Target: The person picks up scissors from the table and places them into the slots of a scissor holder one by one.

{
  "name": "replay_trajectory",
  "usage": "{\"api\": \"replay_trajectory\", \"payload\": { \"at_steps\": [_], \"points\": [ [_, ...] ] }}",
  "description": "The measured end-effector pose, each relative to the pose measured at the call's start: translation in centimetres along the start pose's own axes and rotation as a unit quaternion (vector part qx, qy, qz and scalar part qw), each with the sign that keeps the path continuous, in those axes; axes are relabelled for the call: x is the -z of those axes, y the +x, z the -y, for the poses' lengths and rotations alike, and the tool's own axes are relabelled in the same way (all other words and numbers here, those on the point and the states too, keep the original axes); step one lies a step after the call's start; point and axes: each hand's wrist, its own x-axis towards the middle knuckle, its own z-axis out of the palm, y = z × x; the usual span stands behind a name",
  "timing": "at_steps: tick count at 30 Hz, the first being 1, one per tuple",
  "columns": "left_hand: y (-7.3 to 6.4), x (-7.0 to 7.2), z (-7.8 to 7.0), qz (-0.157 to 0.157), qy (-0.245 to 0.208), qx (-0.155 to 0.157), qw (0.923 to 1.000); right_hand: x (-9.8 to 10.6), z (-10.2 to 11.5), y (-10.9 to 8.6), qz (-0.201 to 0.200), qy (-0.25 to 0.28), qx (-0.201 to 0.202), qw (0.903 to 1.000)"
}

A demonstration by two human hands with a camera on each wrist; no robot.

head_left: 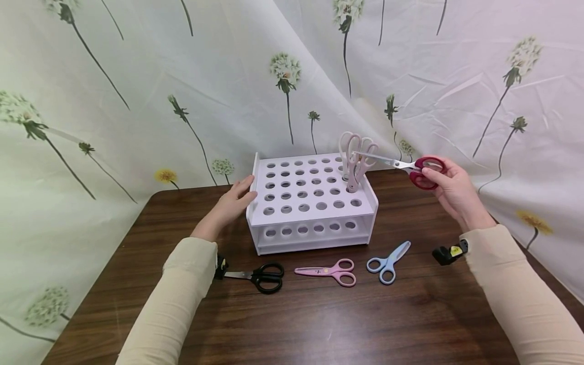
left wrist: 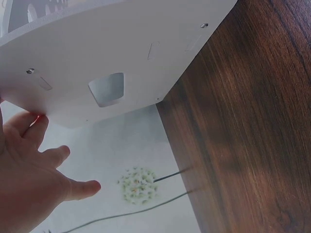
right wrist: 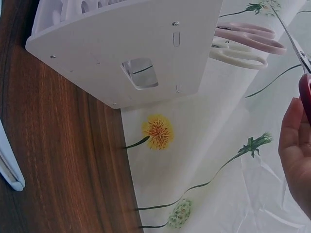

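Observation:
My right hand [head_left: 458, 190] pinches red-handled scissors [head_left: 426, 173] by the handle loops, raised beyond the rack's right side. Their blades point left and overlap the handles of two pairs of scissors standing upright in the rack, one white [head_left: 343, 144], one pale pink [head_left: 353, 175]. The white rack [head_left: 312, 248] has rows of round holes in two tiers. On its left side panel rest the fingertips of my left hand [head_left: 228, 205], the fingers extended. In the left wrist view, the thumb of this hand [left wrist: 34, 179] points away from the panel.
Along the table in front of the rack lie black-handled scissors [head_left: 268, 278], pink scissors [head_left: 326, 271] and light blue scissors [head_left: 388, 263]. Behind the dark wooden table [head_left: 319, 324] hangs a white cloth [head_left: 205, 76] printed with dandelions.

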Motion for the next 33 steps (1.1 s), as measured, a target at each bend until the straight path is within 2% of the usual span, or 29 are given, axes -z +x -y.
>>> {"api": "replay_trajectory", "payload": {
  "at_steps": [7,20,27,33],
  "points": [
    [0.1,0.0,0.1,0.001,0.003,-0.004,1.0000,-0.4,0.3,-0.1,-0.008,-0.044,0.001,0.9990],
    [0.0,0.0,0.0,-0.001,0.000,-0.003,1.0000,-0.6,0.4,0.1,-0.013,-0.091,0.002,0.9957],
    [0.0,-0.1,-0.1,-0.002,-0.005,-0.007,1.0000,-1.0,0.5,0.2,-0.015,-0.135,0.007,0.9907],
    [0.0,-0.1,-0.2,-0.001,-0.006,-0.005,1.0000,-1.1,0.5,0.2,-0.012,-0.141,0.015,0.9898]
  ]
}}
